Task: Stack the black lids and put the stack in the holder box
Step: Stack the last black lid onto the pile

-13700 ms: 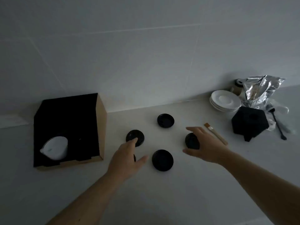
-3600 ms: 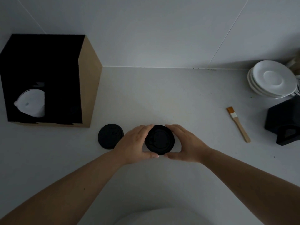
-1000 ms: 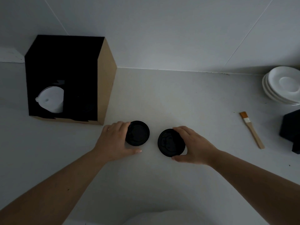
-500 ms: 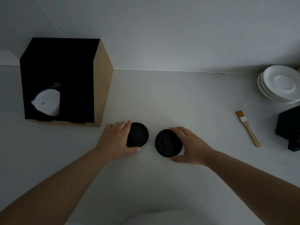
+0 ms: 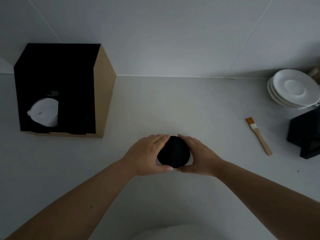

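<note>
Both hands cup the stack of black lids (image 5: 174,152) on the desk (image 5: 173,104): my left hand (image 5: 147,155) wraps its left rim, my right hand (image 5: 199,157) its right, thumbs nearly meeting at the near edge. Going left to right, the holder box (image 5: 103,94) stands well off to the left with a white piece (image 5: 45,112) in one slot, then the stack, then a brush (image 5: 258,135) and saucers (image 5: 292,90). I judge the lids light, stiff plastic, smooth enough to slide apart, so I would grip the rims on opposite sides and keep the stack level.
</note>
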